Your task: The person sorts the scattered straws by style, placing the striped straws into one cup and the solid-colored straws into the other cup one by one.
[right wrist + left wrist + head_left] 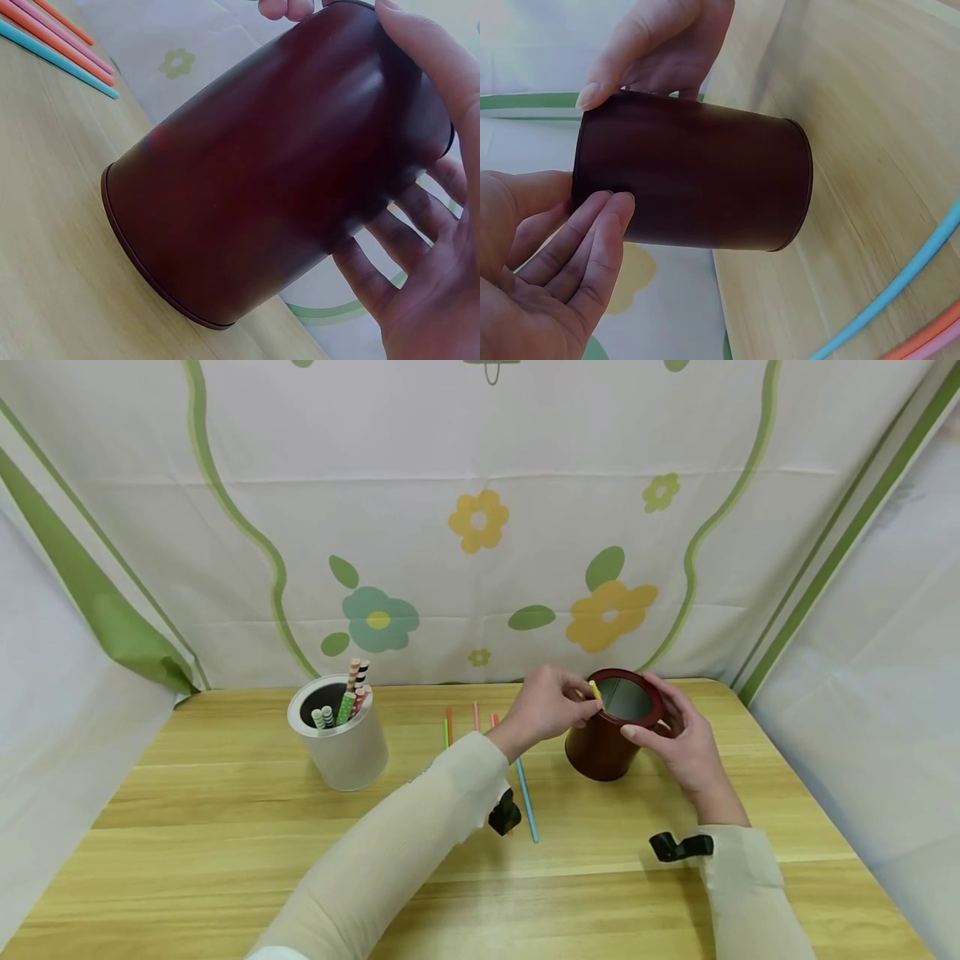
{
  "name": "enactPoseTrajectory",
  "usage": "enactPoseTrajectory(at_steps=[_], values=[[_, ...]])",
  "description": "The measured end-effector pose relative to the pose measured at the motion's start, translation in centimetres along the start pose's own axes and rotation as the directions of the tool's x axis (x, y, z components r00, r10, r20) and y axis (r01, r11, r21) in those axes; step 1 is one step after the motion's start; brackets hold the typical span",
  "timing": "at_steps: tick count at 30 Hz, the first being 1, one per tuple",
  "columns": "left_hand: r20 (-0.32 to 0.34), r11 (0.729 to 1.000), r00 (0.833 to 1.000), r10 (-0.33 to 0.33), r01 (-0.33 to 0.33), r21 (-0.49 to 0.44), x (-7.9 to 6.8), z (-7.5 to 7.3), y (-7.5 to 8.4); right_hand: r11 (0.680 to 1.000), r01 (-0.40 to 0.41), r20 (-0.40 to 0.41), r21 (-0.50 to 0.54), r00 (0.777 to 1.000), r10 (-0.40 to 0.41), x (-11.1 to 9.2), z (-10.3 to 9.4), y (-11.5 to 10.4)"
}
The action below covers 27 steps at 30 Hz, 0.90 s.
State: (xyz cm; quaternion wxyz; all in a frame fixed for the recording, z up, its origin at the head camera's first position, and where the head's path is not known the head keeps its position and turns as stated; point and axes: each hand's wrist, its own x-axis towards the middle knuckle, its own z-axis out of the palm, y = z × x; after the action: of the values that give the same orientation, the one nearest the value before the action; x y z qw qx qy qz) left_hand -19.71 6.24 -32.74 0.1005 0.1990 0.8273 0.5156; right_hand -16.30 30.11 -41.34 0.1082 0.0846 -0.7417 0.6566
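A dark red cylindrical cup [603, 747] stands on the wooden table at the right. My right hand [682, 739] holds its right side near the rim; in the right wrist view the thumb and fingers lie round the wall. At the rim's left edge, my left hand [553, 703] pinches a short visible length of a yellow straw [596, 690]. The straw's lower part is hidden. In the left wrist view the left fingertips [619, 206] lie against or close to the cup wall, and the straw is out of sight there.
A white cup [348, 760] with several patterned straws [347, 707] stands at the left. Between the cups lie several loose coloured straws, among them a blue straw [528, 802], partly under my left forearm. A flowered curtain [480, 568] hangs behind the table.
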Motion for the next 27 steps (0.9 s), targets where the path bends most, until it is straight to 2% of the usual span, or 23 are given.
enactPoseTrajectory(at_steps=[11,18,22,27], values=[[-0.009,1.0,1.0,-0.007,0.007,-0.007,-0.4,0.0,-0.1,1.0,0.0,0.0,0.005,1.0,0.0,0.0,0.0,0.0],[0.001,0.984,0.998,-0.068,0.068,-0.162,-0.9,-1.1,-0.1,1.0,0.018,0.003,0.023,1.0,-0.018,0.0,-0.1,0.0],[0.053,0.972,0.99,-0.13,0.138,-0.192,-1.6,-2.4,-0.1,1.0,0.021,0.005,0.012,1.0,-0.021,0.0,-0.1,0.0],[0.162,0.961,0.968,-0.19,0.217,-0.169,-2.3,-4.3,-0.9,1.0,0.004,0.002,-0.01,1.0,-0.004,0.0,0.0,0.0]])
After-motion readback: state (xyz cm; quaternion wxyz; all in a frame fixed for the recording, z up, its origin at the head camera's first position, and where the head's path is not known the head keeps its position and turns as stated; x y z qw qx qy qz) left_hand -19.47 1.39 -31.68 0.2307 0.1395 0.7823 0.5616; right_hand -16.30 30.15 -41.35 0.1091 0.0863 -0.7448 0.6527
